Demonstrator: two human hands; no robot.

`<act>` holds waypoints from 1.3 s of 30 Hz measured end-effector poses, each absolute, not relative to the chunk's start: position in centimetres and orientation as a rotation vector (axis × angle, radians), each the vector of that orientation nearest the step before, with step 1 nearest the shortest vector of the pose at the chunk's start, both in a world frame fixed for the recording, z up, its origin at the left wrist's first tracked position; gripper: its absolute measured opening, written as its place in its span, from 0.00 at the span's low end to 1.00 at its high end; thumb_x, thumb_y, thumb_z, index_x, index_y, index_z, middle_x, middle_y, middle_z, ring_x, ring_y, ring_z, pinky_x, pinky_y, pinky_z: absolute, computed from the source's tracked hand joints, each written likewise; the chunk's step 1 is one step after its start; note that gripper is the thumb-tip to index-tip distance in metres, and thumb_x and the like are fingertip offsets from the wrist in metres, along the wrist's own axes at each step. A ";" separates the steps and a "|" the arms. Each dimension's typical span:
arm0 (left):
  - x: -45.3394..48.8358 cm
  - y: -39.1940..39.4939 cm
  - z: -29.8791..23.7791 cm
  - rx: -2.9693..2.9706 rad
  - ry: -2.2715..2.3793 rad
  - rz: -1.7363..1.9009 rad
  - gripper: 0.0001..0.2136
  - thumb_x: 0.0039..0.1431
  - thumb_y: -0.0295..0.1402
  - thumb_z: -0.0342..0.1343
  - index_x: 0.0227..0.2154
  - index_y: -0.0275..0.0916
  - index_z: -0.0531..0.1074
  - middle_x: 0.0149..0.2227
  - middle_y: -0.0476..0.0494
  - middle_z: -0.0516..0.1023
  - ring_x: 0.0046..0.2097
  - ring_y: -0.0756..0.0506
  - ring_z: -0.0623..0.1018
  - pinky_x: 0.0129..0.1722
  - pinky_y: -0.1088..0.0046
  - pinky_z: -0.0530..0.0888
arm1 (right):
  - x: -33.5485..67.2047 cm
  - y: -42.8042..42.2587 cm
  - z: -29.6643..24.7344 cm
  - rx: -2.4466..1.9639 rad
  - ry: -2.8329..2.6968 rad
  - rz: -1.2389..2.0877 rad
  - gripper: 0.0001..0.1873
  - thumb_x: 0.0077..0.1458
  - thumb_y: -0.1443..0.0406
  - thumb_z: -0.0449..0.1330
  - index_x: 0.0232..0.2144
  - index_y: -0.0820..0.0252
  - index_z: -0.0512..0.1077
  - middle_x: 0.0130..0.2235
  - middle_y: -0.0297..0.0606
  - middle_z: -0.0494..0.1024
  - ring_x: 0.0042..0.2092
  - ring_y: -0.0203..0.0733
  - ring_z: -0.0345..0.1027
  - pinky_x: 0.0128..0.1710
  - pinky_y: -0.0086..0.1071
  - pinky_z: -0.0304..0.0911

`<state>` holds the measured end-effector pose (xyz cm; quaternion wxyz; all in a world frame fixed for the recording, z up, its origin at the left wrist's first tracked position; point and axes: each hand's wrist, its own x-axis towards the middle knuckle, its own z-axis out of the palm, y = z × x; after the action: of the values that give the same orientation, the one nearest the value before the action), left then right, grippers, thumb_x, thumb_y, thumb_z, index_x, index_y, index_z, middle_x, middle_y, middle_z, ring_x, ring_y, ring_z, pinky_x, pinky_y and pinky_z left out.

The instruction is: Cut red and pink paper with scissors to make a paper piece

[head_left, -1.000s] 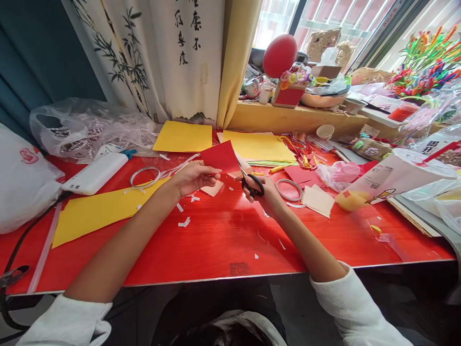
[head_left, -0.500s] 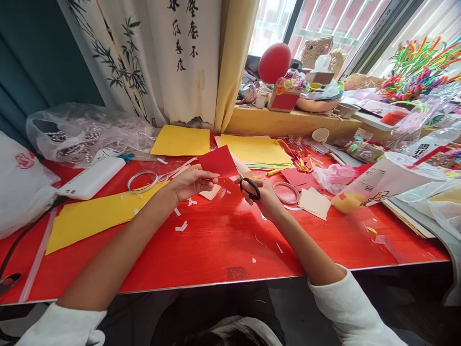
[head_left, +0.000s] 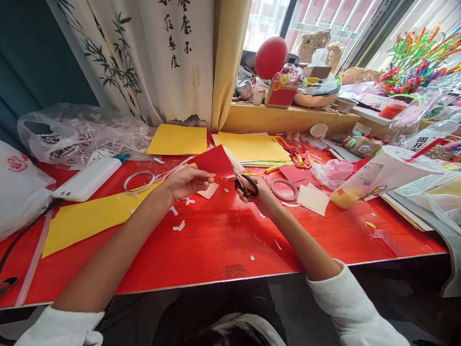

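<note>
Above the middle of the red table, my left hand (head_left: 189, 181) pinches the lower left edge of a red sheet of paper (head_left: 213, 162). My right hand (head_left: 260, 194) is closed round the black handles of a pair of scissors (head_left: 249, 186). The scissor blades point up and left and meet the right edge of the red paper; how far they reach over it I cannot tell. A pale sheet curls just behind the paper's right edge. Under my hands, a small cream paper piece (head_left: 209, 191) and several white scraps (head_left: 179, 226) lie on the table (head_left: 201, 262).
Yellow card (head_left: 82, 220) and a white power bank (head_left: 88, 180) lie on the left. Tape rolls (head_left: 284, 190) lie either side of my hands. A tilted drink cup (head_left: 378, 178) stands at right. Yellow sheets (head_left: 252, 146) are stacked behind; a red balloon (head_left: 271, 57) rests on the sill.
The whole view has shifted slightly. Both hands keep their holds, and the scissors remain at the right edge of the red paper, their handles looking slightly further apart.
</note>
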<state>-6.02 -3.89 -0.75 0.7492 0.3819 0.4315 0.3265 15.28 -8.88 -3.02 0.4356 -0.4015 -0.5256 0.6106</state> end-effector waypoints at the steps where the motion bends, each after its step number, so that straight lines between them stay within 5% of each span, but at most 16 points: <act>1: -6.1 -3.8 -0.8 0.836 0.942 0.711 0.07 0.50 0.19 0.56 0.19 0.29 0.74 0.20 0.44 0.76 0.20 0.56 0.73 0.20 0.88 0.72 | 15.3 -8.9 -3.0 -1.004 -1.312 1.522 0.23 0.47 0.49 0.62 0.36 0.63 0.74 0.21 0.29 0.64 0.19 0.28 0.52 0.18 0.27 0.40; 10: -5.6 -4.1 -0.7 0.858 0.984 0.664 0.10 0.54 0.17 0.51 0.20 0.27 0.75 0.19 0.44 0.74 0.18 0.57 0.71 0.18 0.88 0.69 | 15.5 -8.5 -3.3 -0.973 -1.334 1.523 0.22 0.47 0.48 0.62 0.23 0.61 0.63 0.23 0.31 0.65 0.21 0.27 0.53 0.19 0.27 0.36; 23: -5.6 -4.1 -0.8 0.884 0.907 0.628 0.08 0.51 0.17 0.54 0.20 0.25 0.73 0.19 0.43 0.75 0.17 0.57 0.71 0.16 0.88 0.69 | 15.8 -8.2 -3.7 -0.941 -1.398 1.550 0.22 0.51 0.49 0.59 0.22 0.61 0.62 0.23 0.31 0.65 0.20 0.27 0.52 0.19 0.27 0.34; 39: -5.6 -4.2 -0.5 0.847 0.998 0.643 0.10 0.53 0.16 0.51 0.20 0.25 0.74 0.18 0.43 0.74 0.17 0.56 0.71 0.17 0.87 0.70 | 15.4 -8.7 -3.4 -0.956 -1.343 1.441 0.20 0.45 0.52 0.65 0.21 0.62 0.66 0.17 0.28 0.63 0.18 0.27 0.52 0.20 0.28 0.44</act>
<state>-5.64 -4.20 -0.52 0.7457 0.3871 0.4560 0.2936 15.43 -8.68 -3.42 0.4583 -0.3880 -0.5452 0.5850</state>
